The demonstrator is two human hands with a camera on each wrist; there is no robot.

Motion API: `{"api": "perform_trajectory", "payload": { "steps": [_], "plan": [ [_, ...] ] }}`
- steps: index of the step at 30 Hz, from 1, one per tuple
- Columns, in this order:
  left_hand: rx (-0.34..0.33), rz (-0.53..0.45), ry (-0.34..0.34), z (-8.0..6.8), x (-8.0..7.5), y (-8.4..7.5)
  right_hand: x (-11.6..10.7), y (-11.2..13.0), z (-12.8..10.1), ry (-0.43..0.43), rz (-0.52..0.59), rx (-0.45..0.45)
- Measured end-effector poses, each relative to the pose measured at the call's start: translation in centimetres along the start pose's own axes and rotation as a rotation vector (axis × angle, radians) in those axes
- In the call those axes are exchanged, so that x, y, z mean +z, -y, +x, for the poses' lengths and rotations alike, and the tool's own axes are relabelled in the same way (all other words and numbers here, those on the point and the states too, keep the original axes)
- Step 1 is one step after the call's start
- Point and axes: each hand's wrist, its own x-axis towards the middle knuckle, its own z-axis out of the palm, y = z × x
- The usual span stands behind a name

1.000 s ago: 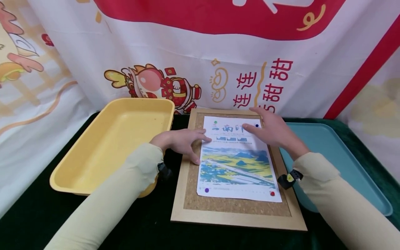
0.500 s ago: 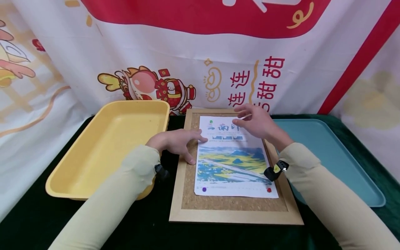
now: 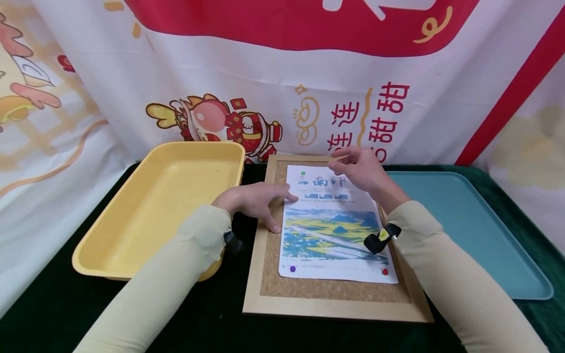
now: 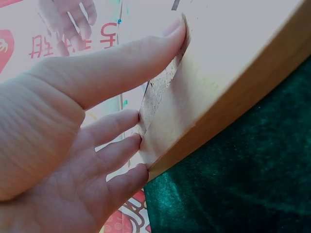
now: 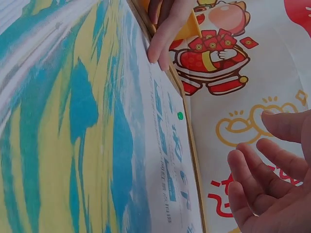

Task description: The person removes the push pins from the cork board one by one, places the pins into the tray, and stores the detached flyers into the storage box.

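A printed sheet (image 3: 326,196) with a landscape picture lies on a wood-framed corkboard (image 3: 335,290). Round pins sit at its corners: green (image 3: 303,173), purple (image 3: 293,268) and red (image 3: 385,271). A blue pin (image 4: 119,21) shows in the left wrist view; the right hand hides that corner from the head camera. My left hand (image 3: 253,201) rests at the board's left side, fingers spread, fingertips touching the sheet's edge and thumb on the cork. Over the board's upper right, my right hand (image 3: 364,171) hovers with loosely bent fingers, nothing visible between them in the right wrist view.
To the left stands a deep yellow tray (image 3: 163,211). A flat teal tray (image 3: 468,230) lies to the right, partly behind the right forearm. Dark green cloth (image 3: 229,328) covers the table, and a printed white curtain (image 3: 265,68) hangs close behind the board.
My right hand has drawn away from the blue pin's corner and shifted left, its fingers bending from spread to loosely curled. The left hand stays in place on the board.
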Motion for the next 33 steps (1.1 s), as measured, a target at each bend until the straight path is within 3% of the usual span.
{"api": "perform_trajectory", "payload": {
  "steps": [10, 26, 33],
  "plan": [
    [-0.008, 0.008, -0.008, -0.1, -0.1, 0.1, 1.4, 0.3, 1.3, 0.006, -0.015, 0.067],
    [-0.02, -0.005, 0.003, -0.3, -0.1, 0.3, 3.5, -1.3, 2.7, 0.095, 0.099, 0.082],
    [-0.016, -0.024, 0.002, 0.2, 0.0, 0.3, 3.6, -1.8, 3.2, 0.123, 0.015, 0.092]
  ]
}}
